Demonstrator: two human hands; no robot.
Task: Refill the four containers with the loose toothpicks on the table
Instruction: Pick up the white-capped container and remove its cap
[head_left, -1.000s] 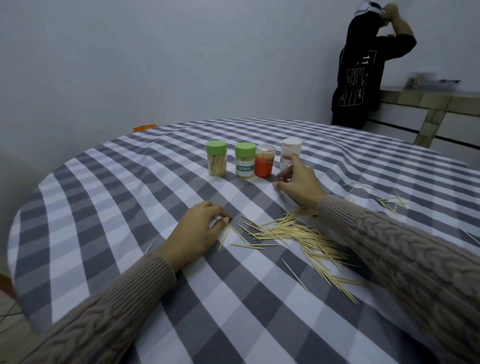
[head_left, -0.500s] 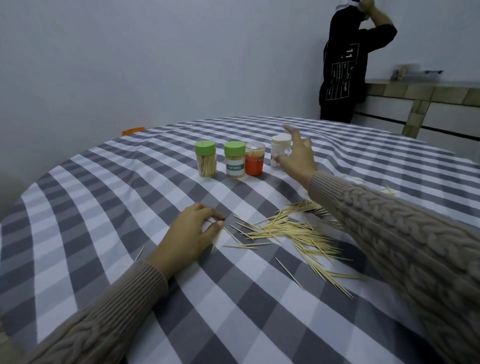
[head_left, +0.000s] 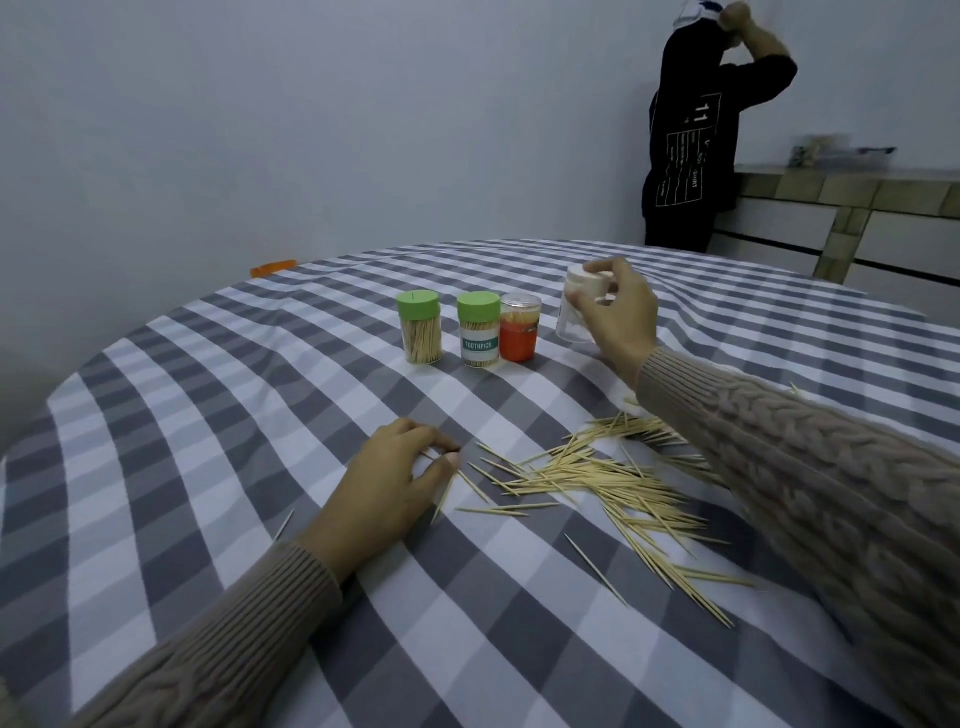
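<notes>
Four small containers stand in a row at mid-table: a green-lidded clear jar (head_left: 420, 327), a green-lidded jar labelled TOOTHPICK (head_left: 479, 330), an orange-bottomed clear jar (head_left: 519, 327) and a clear jar with a white lid (head_left: 579, 304). My right hand (head_left: 615, 317) grips the white-lidded jar, fingers curled round its lid and side. A pile of loose toothpicks (head_left: 597, 478) lies on the cloth in front of me. My left hand (head_left: 400, 478) rests at the pile's left edge, pinching a toothpick between thumb and fingertips.
The round table carries a grey and white checked cloth (head_left: 208, 426). Stray toothpicks (head_left: 284, 522) lie left of my left hand. A person in black (head_left: 691, 140) stands at the far right by a tiled counter (head_left: 841, 192). An orange chair back (head_left: 272, 268) shows behind the table.
My right hand rose from the cloth beside the white-lidded jar and closed round its lid and body. My left hand stayed at the pile's left edge.
</notes>
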